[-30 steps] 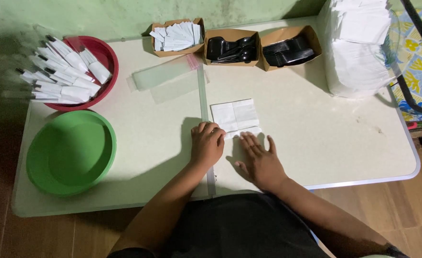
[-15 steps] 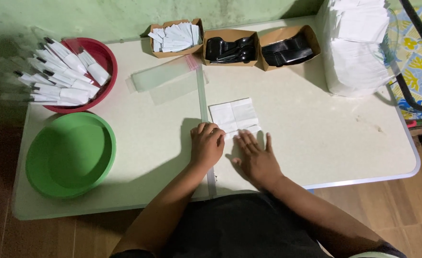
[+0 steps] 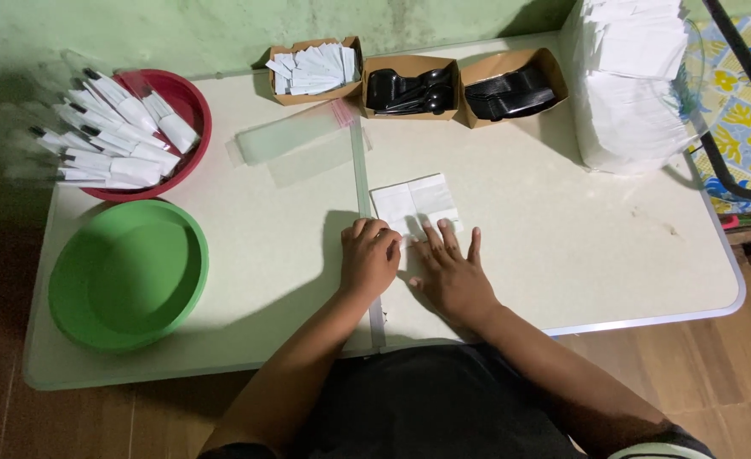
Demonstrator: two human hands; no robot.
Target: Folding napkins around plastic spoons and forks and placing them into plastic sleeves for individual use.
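A white paper napkin lies flat on the pale folding table, near the middle seam. My right hand rests palm down with fingers spread, its fingertips pressing the napkin's near edge. My left hand sits beside it, fingers curled, touching the napkin's near left corner. Neither hand lifts anything.
A green bowl sits at the left, a red bowl of wrapped cutlery packs behind it. Clear plastic sleeves lie behind the napkin. Three cardboard boxes hold small white packets, black spoons and black forks. A tall napkin stack stands far right.
Both hands have stayed on the napkin's near edge; my right hand's fingers have crept slightly forward over it. Nothing else has moved.
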